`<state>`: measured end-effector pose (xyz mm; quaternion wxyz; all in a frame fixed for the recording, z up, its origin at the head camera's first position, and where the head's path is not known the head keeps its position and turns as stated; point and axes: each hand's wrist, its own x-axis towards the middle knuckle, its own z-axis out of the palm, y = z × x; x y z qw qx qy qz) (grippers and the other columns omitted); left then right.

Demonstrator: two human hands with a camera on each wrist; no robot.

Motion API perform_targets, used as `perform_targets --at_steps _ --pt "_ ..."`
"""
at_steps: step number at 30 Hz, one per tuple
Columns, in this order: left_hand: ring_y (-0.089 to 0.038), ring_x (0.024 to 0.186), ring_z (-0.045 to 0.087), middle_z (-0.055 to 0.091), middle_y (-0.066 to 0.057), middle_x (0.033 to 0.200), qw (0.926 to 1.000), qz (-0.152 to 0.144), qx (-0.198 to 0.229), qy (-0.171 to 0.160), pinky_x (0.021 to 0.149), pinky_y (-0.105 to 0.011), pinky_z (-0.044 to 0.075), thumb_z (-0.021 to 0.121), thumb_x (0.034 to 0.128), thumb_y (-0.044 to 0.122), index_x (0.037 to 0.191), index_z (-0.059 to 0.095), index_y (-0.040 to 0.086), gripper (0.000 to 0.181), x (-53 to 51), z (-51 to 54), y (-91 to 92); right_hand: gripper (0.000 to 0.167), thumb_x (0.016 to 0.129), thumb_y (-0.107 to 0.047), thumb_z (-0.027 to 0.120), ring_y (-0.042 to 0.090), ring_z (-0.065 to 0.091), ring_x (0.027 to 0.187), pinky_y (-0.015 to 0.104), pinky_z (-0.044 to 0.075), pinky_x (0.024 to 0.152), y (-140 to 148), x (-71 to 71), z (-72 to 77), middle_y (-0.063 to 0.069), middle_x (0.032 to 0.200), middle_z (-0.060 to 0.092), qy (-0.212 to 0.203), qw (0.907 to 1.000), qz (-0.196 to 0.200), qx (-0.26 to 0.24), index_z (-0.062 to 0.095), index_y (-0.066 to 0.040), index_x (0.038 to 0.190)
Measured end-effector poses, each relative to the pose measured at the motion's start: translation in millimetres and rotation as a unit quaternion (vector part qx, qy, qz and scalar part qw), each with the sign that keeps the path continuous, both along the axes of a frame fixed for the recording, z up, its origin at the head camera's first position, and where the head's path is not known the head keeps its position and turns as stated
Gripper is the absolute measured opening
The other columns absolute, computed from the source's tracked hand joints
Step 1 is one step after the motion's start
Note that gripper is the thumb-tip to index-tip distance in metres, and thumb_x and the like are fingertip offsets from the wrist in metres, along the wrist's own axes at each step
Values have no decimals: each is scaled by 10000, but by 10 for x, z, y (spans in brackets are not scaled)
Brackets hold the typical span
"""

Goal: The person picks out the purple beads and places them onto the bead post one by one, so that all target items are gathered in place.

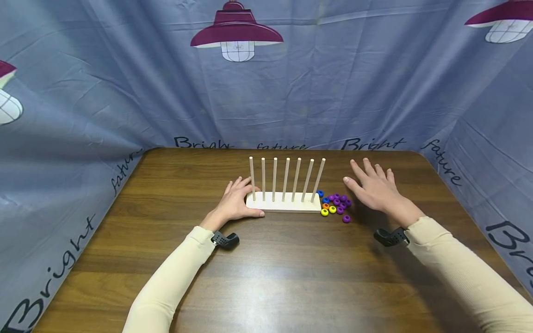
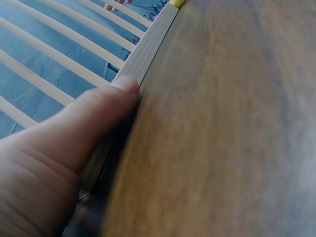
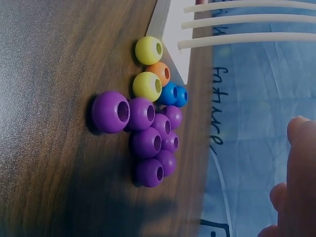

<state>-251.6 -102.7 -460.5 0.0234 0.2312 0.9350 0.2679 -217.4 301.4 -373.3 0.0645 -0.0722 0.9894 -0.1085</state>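
While upright, peg rack (image 1: 284,206) between left fingers (image 1: 253,212).

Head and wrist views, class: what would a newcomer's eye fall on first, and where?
The pale rack with seven pegs in a row, near the middle of the table, its left end gripped by the left hand. Then the bright beads, mostly purple, clustered by the rack's right end, with the right hand beyond them.

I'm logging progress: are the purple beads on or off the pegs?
Off: the purple beads lie on the table beside the wooden base; all seven pegs stand bare.
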Motion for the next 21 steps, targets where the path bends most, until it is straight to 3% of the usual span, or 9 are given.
perform_targets --at_steps 21 --pt "-411 1582 166 339 -152 1658 9999 5 -114 -37 1289 -609 67 844 716 560 1314 652 190 729 5 -5 -8 825 1041 -659 185 670 40 1470 817 -15 1140 21 8 20 351 1662 13 40 10000 54 57 102 -104 1646"
